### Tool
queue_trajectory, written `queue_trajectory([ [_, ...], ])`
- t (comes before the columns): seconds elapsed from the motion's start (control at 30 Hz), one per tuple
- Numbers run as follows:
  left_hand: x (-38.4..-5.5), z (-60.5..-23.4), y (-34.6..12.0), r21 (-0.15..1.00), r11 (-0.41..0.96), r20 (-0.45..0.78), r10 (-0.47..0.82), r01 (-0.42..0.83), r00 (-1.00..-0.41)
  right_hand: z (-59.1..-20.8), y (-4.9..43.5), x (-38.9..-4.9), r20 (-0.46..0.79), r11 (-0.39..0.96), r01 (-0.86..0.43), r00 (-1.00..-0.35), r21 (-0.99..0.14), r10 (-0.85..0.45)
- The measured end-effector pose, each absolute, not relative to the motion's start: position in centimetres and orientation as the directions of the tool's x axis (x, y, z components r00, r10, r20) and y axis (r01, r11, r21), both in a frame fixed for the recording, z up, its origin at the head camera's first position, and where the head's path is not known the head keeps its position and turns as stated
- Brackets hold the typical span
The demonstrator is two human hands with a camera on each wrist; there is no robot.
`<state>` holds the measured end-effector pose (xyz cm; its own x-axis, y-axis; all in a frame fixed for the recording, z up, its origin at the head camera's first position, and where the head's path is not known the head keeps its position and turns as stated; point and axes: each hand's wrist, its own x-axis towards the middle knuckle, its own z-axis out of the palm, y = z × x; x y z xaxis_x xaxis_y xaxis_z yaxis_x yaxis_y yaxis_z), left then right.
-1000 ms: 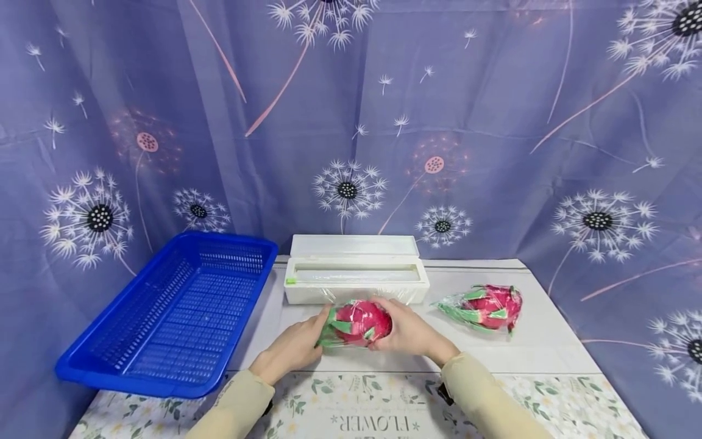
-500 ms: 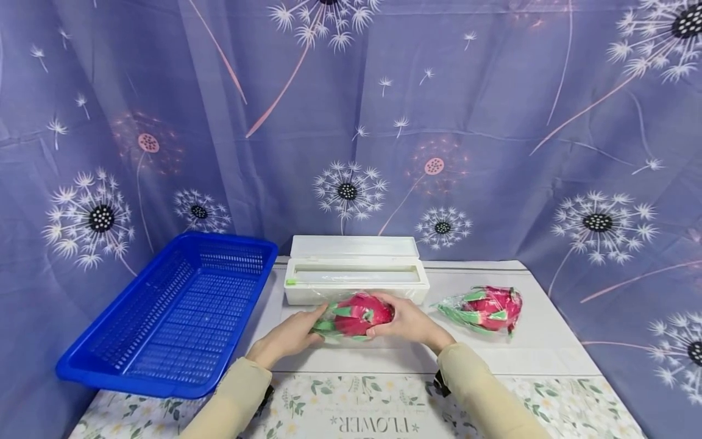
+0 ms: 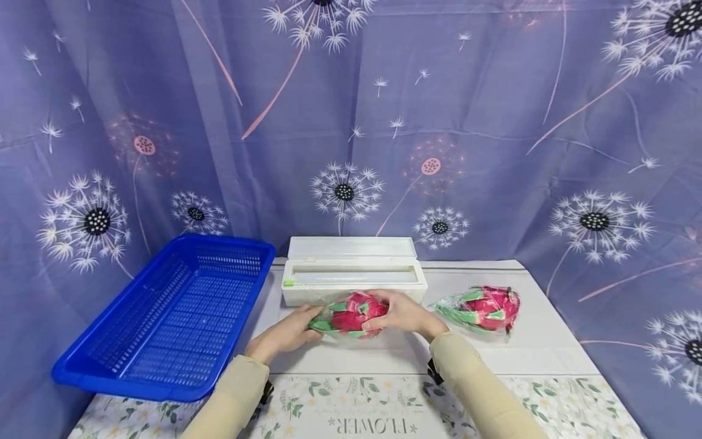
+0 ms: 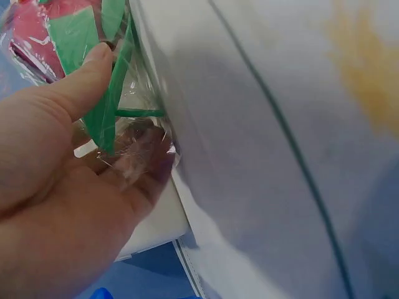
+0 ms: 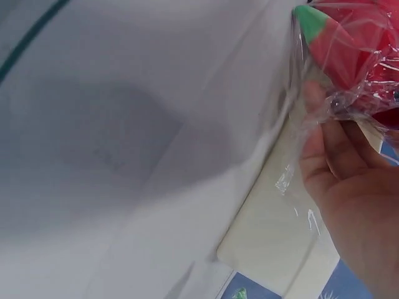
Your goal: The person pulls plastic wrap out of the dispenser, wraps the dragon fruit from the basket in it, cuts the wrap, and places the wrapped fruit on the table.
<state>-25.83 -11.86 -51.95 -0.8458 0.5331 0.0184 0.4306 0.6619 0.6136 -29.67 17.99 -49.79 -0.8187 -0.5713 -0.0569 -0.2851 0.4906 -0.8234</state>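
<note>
Both hands hold a red dragon fruit (image 3: 356, 317) with green leafy scales, wrapped in shiny clear film, just in front of the white cling film box. My left hand (image 3: 287, 332) pinches its green leaf tips; in the left wrist view the thumb lies on a leaf (image 4: 75, 40) and the fingers curl behind the film. At the round end, my right hand (image 3: 403, 312) grips the fruit. Loose film (image 5: 287, 177) hangs by the right fingers in the right wrist view. A second wrapped dragon fruit (image 3: 490, 309) lies on the white cloth to the right.
The cling film box (image 3: 298, 297) stands at the back with its lid (image 3: 351, 247) raised and the roll (image 3: 353, 277) inside. A blue plastic basket (image 3: 134, 390) is on the left. A floral printed mat (image 3: 307, 399) covers the front, and a purple curtain (image 3: 307, 201) hangs behind.
The held dragon fruit has moved slightly left and back toward the box, and has turned a little. Both hands moved with it; the left fingers now sit at the leaf tips.
</note>
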Motion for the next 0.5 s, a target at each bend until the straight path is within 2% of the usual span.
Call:
queue_trajectory([
  [0.37, -26.6, -51.6, -12.1, 0.623, 0.681, -0.056, 0.531, 0.386, -0.846, -49.0, 17.7, -30.0, -0.119, 0.556, -0.261, -0.823, -0.789, -0.555],
  [0.5, -26.7, -51.2, -12.2, 0.625, 0.674, -0.046, 0.536, 0.394, -0.843, -48.7, 17.4, -30.2, -0.135, 0.591, -0.254, -0.835, -0.766, -0.534],
])
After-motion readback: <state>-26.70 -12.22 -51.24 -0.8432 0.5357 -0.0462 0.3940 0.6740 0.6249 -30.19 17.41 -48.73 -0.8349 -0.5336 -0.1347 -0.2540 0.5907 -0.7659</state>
